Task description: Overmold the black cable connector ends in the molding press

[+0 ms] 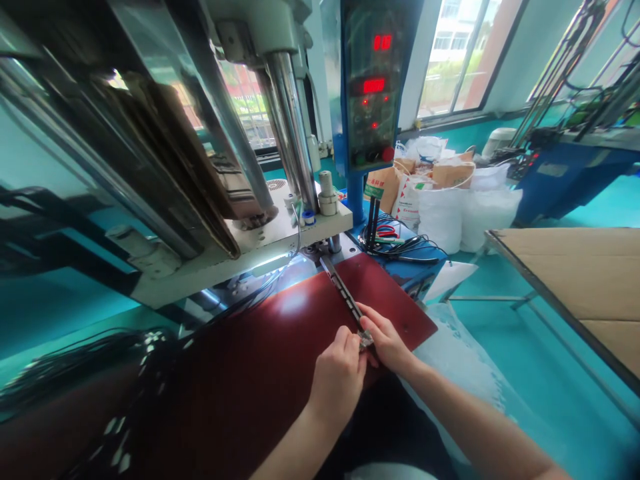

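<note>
Teal floor, wide windows, a blue control panel (373,87) with red digits lit: what's happening down at the bench?

Two hands are working close together over a dark red board (400,300). The left hand (337,380) and the right hand (385,340) almost meet near its lower edge.

How far open are the fingers?

Hardly open at all. The left fingers (346,341) and the right fingers (369,319) pinch in from opposite sides on a small metal piece (365,340). It's too small to make out any detail.

Where's that piece, exactly?

At the near end of a slotted metal bar (343,297), which runs diagonally up the board towards the base of a press. I can't tell whether the piece is attached to the bar.

And around the board?

Chrome press columns (287,113) rise beyond it, and a bundle of black cables (100,353) lies well to the left of the hands. Thin wires (400,243) sit on a blue bench past the far corner. White and brown sacks (440,213) are heaped on the floor behind, with a cardboard sheet (570,273) off to the right.
</note>
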A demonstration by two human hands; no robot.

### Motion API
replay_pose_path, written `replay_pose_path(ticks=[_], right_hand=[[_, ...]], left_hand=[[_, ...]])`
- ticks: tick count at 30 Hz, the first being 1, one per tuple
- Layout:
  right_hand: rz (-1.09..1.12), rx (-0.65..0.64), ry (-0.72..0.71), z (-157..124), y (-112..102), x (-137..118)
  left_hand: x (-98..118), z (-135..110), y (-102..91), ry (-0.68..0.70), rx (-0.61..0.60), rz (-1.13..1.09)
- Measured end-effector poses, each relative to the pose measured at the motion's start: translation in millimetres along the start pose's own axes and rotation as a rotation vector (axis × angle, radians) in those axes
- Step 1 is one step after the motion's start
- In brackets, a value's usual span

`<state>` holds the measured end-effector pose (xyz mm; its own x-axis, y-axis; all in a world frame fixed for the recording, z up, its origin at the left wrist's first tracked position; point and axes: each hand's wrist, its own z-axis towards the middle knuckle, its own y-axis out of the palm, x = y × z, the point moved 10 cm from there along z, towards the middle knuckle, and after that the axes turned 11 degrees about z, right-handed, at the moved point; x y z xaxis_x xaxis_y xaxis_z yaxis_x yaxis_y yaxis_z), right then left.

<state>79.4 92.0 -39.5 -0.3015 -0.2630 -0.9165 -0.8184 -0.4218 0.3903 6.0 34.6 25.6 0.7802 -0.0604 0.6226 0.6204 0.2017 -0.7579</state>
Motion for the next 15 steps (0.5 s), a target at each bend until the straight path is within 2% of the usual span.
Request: replay_pose_path(ticks=[3, 7, 11, 13, 15], right_hand=[[-0.010, -0.025, -0.013, 0, 1, 0], [-0.022, -0.049, 0.004, -2, 3, -1], [-0.026, -0.069, 0.007, -3, 6, -3], [-0.022, -0.079, 0.006, -3, 7, -2], [-0.024, -0.078, 0.010, -3, 6, -1]], left_hand=[[-8, 4, -9.0, -0.056, -0.023, -0.096], [-39, 16, -16.3, -0.263, -0.087, -0.371], [-61, 21, 7.0, -0.471, -0.234, -0.550], [-60, 21, 19.5, -0.513, -0.290, -0.610], [-57, 22, 24.8, -0.519, -0.290, -0.650]])
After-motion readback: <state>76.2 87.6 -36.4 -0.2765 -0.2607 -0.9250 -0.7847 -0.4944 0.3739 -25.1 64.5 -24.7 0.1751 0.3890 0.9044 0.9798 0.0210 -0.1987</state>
